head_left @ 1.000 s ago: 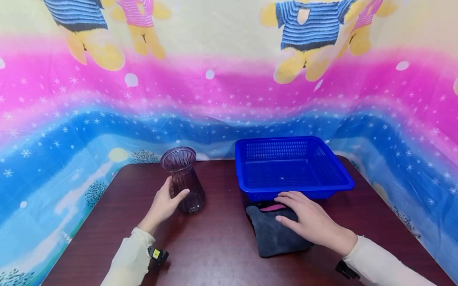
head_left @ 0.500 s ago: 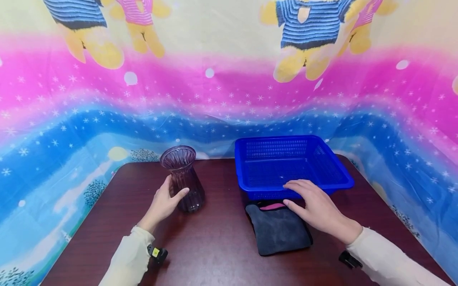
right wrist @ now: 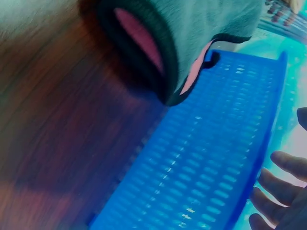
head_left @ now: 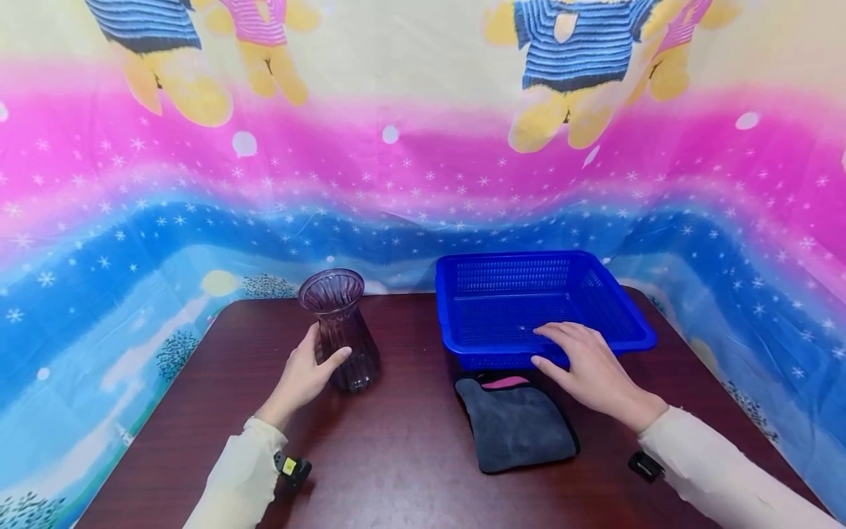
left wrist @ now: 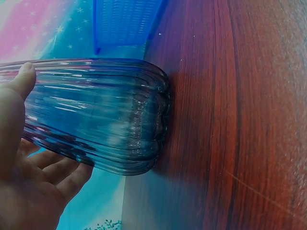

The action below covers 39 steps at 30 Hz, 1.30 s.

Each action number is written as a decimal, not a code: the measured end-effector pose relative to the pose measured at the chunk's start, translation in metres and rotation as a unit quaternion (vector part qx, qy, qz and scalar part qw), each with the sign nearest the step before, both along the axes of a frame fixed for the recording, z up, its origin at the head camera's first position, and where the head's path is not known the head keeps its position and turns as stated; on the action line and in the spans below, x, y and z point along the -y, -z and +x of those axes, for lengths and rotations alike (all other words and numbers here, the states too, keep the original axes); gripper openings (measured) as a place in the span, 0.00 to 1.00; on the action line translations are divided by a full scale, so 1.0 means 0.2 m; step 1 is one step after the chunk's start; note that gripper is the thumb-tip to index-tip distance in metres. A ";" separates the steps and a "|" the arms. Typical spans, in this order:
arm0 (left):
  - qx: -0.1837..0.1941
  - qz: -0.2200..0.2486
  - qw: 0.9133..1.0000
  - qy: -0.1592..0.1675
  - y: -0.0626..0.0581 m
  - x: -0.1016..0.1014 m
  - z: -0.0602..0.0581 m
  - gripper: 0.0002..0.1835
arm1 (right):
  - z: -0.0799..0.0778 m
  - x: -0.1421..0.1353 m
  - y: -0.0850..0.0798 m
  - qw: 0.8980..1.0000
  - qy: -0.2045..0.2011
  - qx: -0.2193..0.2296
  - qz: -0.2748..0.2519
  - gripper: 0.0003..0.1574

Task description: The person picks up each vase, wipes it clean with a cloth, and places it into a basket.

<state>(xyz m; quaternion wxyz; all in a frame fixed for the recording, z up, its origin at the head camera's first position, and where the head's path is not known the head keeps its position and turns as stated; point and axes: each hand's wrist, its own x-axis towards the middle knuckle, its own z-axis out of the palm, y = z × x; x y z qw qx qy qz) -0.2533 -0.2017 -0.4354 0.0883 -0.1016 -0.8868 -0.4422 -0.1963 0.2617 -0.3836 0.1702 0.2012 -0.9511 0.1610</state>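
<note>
On the left of the table, a purple ribbed glass vase (head_left: 350,345) with a flared rim stands upright. My left hand (head_left: 305,378) holds it at the side, thumb in front and fingers behind; in the left wrist view the thumb and fingers of the left hand (left wrist: 43,177) lie on opposite sides of the ribbed glass. My right hand (head_left: 591,371) is over the front rim of a blue plastic basket (head_left: 456,342), fingers spread and gripping nothing. Before the basket lies a dark grey fabric piece (head_left: 522,430) with black edging and pink lining, its openings showing in the right wrist view.
The dark red wooden table (head_left: 396,470) has rounded back corners. A printed cloth (head_left: 410,162) with bears and snowflakes hangs close behind it and along both sides. The basket stands at the back right, with slotted walls.
My right hand has moved off the grey fabric piece, away from me and slightly right, to the basket's front rim. The left hand and the vase have stayed in place.
</note>
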 end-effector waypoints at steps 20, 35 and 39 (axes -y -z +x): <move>0.002 -0.008 1.000 -0.006 -0.01 0.00 0.02 0.40 | -0.07 -0.06 0.09 0.999 0.030 0.041 0.017 0.30; 0.006 -0.010 1.000 -0.004 -0.02 0.00 0.02 0.41 | -0.10 -0.07 0.14 0.996 0.068 0.021 0.047 0.34; 0.010 -0.014 1.000 -0.002 -0.02 0.00 0.01 0.41 | -0.10 -0.07 0.16 0.996 0.074 0.018 0.047 0.34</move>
